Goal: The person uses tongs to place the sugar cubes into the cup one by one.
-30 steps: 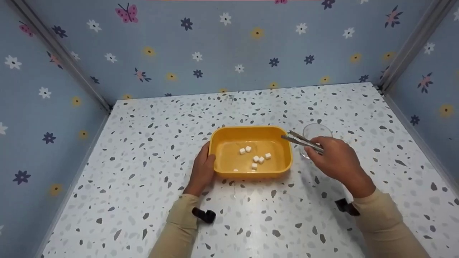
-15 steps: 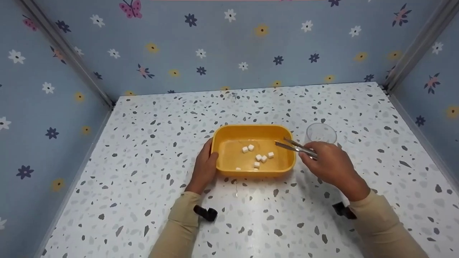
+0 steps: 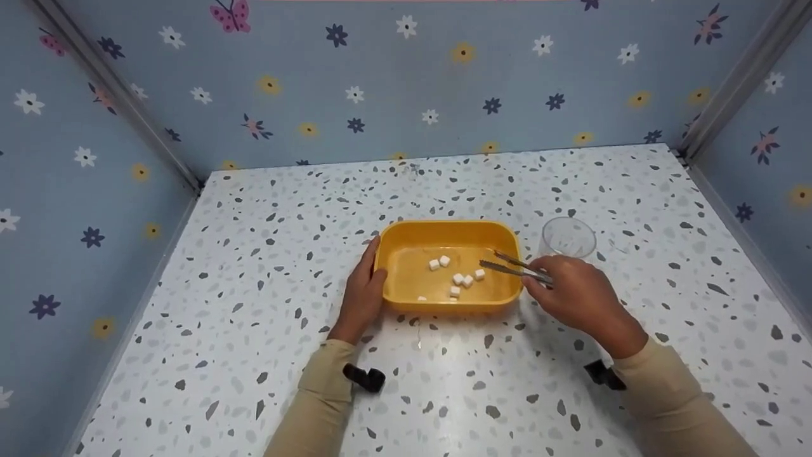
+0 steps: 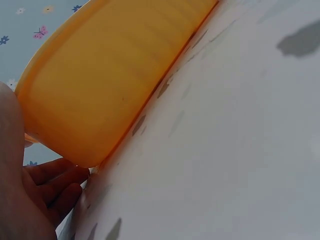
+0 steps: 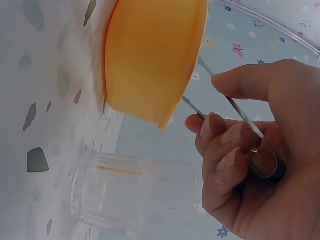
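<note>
I have the yellow tub [image 3: 406, 275] set about midway between the left and right edges of the worktop [image 3: 266, 317], well short of the far edge; I judge that spot suits both hands, with neither having to stretch. The left hand [image 3: 362, 292] takes the tub's left end, thumb lapped over the rim and the other fingers against the outside wall, so its fingers are closed lightly on the plastic. I read that as bracing against a nudge from the other side.

Through the right hand [image 3: 577, 289] I get the metal tongs [image 3: 504, 269]: thumb on one arm, fingers on the other, clamped on the tool but lightly enough that its tips stand apart with nothing between them. Those tips reach in over the tub's right rim, near the closest of the white cubes [image 3: 467, 280]. I cannot tell how far above the tub's floor they hang. At least seven cubes lie scattered there, some touching or nearly so; the near wall partly hides the ones closest to me.

The clear cup [image 3: 568, 236] stands upright between the tub and the worktop's right edge, mouth upward. Being just beside the tub, it seems handily placed for the tongs. I can't make out whether it contains anything.
</note>
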`<state>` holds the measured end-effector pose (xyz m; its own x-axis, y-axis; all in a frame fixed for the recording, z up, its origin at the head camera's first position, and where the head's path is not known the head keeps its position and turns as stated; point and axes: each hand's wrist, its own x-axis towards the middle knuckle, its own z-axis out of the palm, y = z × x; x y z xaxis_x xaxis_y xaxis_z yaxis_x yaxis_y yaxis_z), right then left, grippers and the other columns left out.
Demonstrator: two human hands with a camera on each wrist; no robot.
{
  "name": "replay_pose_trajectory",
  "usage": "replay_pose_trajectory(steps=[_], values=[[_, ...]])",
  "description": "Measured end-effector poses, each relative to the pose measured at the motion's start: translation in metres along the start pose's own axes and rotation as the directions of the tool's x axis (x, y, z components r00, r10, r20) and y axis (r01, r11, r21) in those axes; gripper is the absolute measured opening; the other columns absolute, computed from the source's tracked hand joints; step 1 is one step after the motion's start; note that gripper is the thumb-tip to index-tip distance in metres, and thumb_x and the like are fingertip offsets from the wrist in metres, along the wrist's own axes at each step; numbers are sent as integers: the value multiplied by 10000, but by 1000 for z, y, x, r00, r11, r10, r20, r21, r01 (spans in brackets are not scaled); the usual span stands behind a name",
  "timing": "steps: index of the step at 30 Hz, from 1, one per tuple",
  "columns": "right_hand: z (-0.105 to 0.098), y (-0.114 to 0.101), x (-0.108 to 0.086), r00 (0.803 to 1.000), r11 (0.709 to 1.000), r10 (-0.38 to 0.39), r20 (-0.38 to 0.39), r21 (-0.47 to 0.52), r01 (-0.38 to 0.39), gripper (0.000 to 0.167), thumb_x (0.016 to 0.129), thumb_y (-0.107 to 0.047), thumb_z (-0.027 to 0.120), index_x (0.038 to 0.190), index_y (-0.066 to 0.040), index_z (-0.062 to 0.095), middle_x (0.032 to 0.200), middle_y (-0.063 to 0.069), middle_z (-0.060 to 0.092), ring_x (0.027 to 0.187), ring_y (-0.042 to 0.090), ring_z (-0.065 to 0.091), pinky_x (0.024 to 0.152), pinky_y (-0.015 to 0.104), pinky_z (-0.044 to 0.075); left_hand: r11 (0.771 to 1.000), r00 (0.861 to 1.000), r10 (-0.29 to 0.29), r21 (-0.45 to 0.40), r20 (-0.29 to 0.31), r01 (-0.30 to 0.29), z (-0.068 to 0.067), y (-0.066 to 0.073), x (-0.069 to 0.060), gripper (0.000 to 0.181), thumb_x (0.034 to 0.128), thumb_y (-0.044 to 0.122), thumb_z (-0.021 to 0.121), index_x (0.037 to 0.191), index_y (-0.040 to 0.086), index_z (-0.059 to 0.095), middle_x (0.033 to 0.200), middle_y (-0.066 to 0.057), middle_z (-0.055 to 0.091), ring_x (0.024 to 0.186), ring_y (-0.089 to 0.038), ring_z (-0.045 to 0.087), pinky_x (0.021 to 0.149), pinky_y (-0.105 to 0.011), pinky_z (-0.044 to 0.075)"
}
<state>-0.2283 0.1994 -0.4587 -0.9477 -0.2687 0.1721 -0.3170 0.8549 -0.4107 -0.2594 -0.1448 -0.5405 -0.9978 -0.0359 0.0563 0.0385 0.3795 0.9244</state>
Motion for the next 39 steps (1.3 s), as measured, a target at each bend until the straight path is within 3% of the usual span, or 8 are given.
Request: replay_pose_trajectory(steps=[14,25,39], values=[[6,-4,6,997,997,-71,8,-29,71,204,882,-228,734,1008,-76,787,894,36,723,761,192,642,644,402,533,1000,1000,1,-20,-2,-1,-1,1,-1,625,1005,208,429,1607,214,261,1612,95,294,1460,-121,285,1174,-367,256],[6,-11,13,996,994,-75,47,-72,78,180,874,-205,735,997,-87,791,797,14,669,663,163,557,587,366,481,1000,1000,-8,-14,-17,8,0,-2,-1,667,952,142,457,1596,213,299,1600,77,326,1419,-118,352,1149,-367,306],[0,-19,27,988,989,-82,129,-109,96,190,841,-139,660,949,-100,811,694,-3,605,567,171,478,494,316,380,997,998,69,-27,-9,-69,-1,1,-2,634,961,107,409,1575,253,344,1561,106,382,1391,-81,384,1149,-332,302]])
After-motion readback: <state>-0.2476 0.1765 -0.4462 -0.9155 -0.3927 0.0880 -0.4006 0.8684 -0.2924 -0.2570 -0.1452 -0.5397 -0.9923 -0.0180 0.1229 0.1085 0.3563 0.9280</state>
